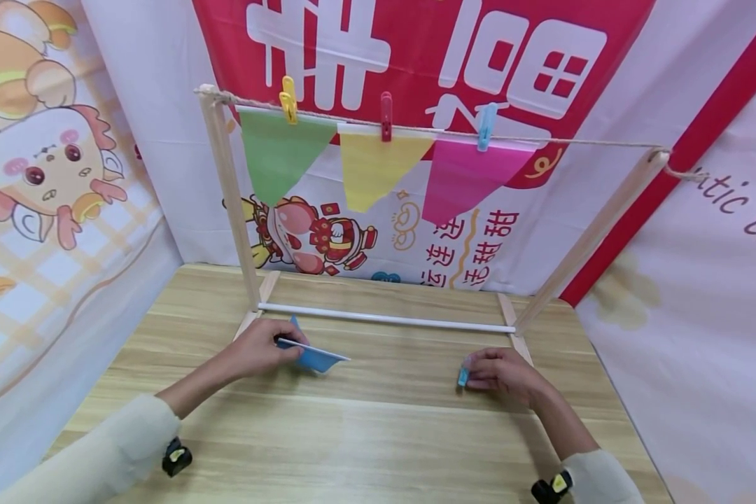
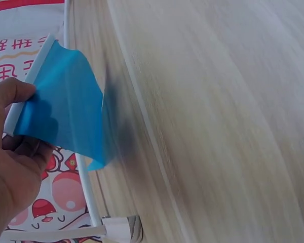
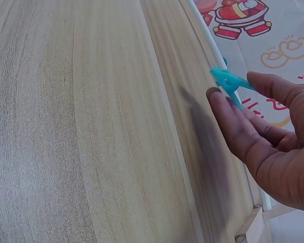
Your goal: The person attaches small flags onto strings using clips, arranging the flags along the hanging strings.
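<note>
My left hand (image 1: 267,346) pinches a blue paper flag (image 2: 66,101) by its white top edge, a little above the table near the left foot of the wooden frame. In the left wrist view the flag hangs bent from thumb and fingers. Over the right side of the table, my right hand (image 1: 504,374) holds a small teal clothespin (image 3: 230,83) between thumb and fingertips. Behind both hands, a green flag (image 1: 283,150), a yellow flag (image 1: 381,168) and a pink flag (image 1: 466,175) hang from a string (image 1: 416,129), clipped by yellow, red and light blue clothespins.
The string runs between two wooden posts, left (image 1: 229,196) and right (image 1: 592,238). Low between them lies a white rod (image 1: 384,318) joining the feet. A red and white printed cloth (image 1: 403,56) covers the wall behind the wood-grain table (image 1: 365,434).
</note>
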`<state>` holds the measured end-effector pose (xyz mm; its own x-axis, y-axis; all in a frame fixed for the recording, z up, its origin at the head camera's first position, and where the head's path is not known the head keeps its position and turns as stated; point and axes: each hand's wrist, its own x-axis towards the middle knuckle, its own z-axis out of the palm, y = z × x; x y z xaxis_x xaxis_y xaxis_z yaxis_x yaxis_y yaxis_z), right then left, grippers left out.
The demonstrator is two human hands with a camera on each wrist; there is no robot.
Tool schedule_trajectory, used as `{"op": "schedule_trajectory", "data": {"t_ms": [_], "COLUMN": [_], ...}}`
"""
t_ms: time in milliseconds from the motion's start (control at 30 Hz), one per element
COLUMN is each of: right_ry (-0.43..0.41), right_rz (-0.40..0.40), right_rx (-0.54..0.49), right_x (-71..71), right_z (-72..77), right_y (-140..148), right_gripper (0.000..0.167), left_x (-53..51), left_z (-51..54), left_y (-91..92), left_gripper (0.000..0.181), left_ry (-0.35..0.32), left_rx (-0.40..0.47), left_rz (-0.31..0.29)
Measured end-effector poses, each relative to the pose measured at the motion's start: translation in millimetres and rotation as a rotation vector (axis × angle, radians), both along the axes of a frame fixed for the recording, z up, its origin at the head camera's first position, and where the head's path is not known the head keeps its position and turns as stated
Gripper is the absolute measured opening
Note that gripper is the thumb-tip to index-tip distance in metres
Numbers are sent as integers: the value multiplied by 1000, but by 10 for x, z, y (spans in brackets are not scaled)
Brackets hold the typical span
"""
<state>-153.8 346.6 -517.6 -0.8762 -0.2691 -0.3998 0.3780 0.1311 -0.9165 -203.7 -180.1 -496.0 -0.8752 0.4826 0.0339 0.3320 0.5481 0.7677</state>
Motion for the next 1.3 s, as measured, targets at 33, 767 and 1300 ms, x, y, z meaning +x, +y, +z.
{"op": "schedule_trajectory", "data": {"t_ms": [33,767,1300], "right_ry": [-1,-24,24], "right_rz": [-5,-44,-90], "right_rx": [-11,-184,-101], "right_x": [3,-39,-88], "right_z": [0,-40,151], "right_y": [5,-23,18], "right_gripper": [27,40,27], "left_x": [8,-48,-124], "left_z": [1,101,313], "left_y": [17,377,557], "left_gripper": [7,13,21], "left_ry": [-6,-50,-114], "left_rx": [14,73,187], "left_rz": [7,64,72]}}
